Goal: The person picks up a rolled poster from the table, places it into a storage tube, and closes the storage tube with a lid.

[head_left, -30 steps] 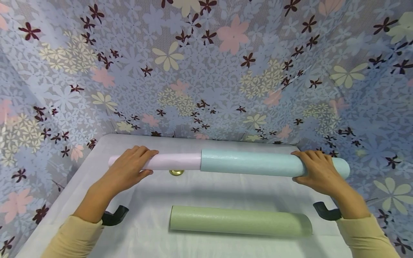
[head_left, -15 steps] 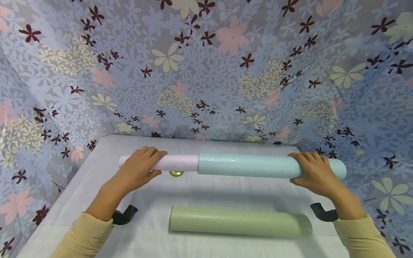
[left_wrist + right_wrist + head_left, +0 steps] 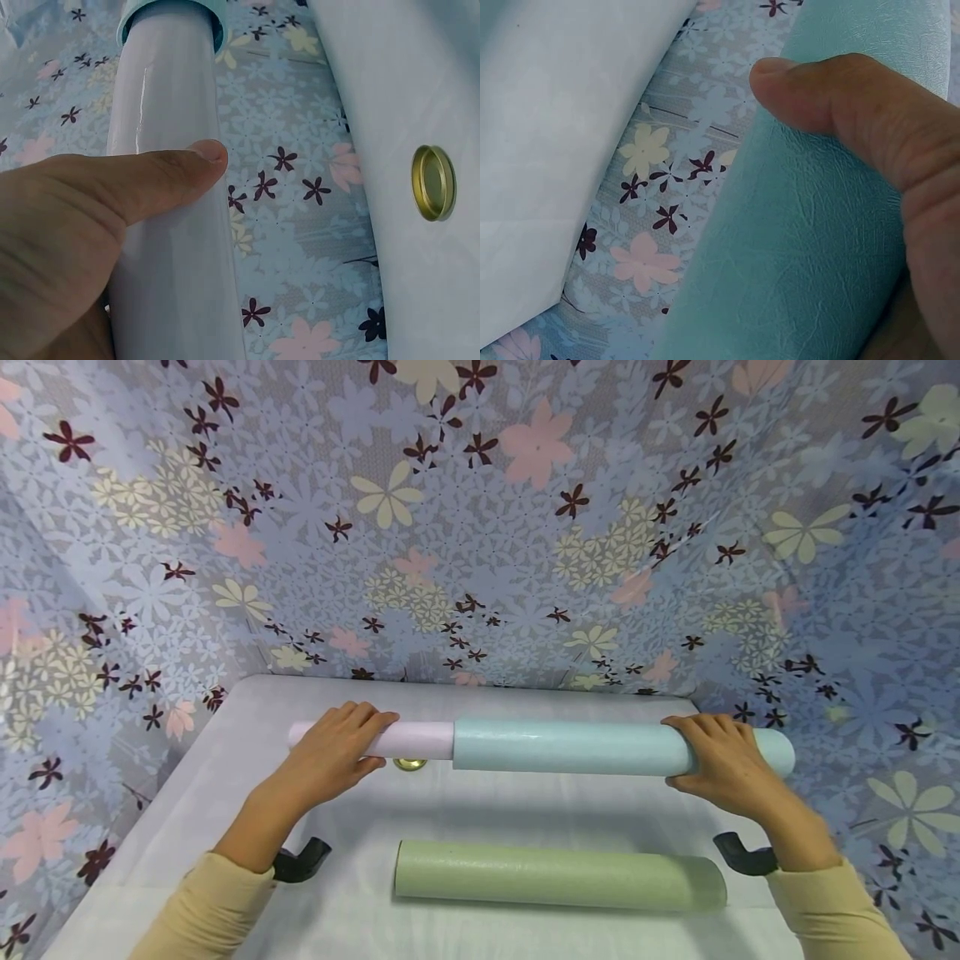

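A slim lilac tube (image 3: pixel 420 741) runs into the open left end of a wider light-blue tube (image 3: pixel 562 747), and the pair is held level above the white table. My left hand (image 3: pixel 330 758) grips the lilac tube near its left end, with the thumb (image 3: pixel 176 176) across it in the left wrist view. Near the far right end of the blue tube, my right hand (image 3: pixel 723 768) holds it from above. Its thumb (image 3: pixel 802 94) lies over the textured blue surface in the right wrist view. How much lilac tube sits inside the blue one is hidden.
A green tube (image 3: pixel 558 877) lies crosswise on the white table (image 3: pixel 360 910), closer to me. A shallow gold lid-like disc (image 3: pixel 433 184) rests on the table below the lilac tube. Flower-patterned cloth (image 3: pixel 480 527) hangs behind and at both sides.
My left hand has moved right with the lilac tube, so less of it shows outside the blue tube. The right hand and blue tube have shifted slightly left. The green tube stays put.
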A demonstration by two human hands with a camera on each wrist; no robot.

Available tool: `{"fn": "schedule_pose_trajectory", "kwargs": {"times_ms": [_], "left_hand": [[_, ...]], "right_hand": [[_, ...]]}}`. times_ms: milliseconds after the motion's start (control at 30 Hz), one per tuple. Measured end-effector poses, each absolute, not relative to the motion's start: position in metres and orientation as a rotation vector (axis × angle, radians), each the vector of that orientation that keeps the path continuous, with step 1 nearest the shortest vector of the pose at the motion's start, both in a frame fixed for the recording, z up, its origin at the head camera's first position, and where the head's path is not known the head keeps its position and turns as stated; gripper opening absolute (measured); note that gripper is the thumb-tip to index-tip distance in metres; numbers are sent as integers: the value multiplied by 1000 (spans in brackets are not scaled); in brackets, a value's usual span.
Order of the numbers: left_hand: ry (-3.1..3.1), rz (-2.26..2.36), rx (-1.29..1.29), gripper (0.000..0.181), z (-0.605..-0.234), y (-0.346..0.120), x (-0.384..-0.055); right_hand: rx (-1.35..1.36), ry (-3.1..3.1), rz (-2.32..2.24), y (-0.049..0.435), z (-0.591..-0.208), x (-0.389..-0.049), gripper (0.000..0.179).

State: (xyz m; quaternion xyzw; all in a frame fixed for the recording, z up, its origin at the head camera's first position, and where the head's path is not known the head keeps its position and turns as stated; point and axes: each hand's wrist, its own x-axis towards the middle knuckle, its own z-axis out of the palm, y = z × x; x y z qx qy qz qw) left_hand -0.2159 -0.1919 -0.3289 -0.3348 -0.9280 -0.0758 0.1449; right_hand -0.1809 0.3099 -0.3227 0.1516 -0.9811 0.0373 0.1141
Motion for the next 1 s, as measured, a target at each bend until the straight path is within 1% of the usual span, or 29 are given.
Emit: {"fn": "schedule_pose_trajectory", "kwargs": {"times_ms": [1000], "left_hand": [[-2640,-181,-993,58,-332,-171,-215]], "right_hand": [[491,-2810,125,295,-338,-181,81]]}}
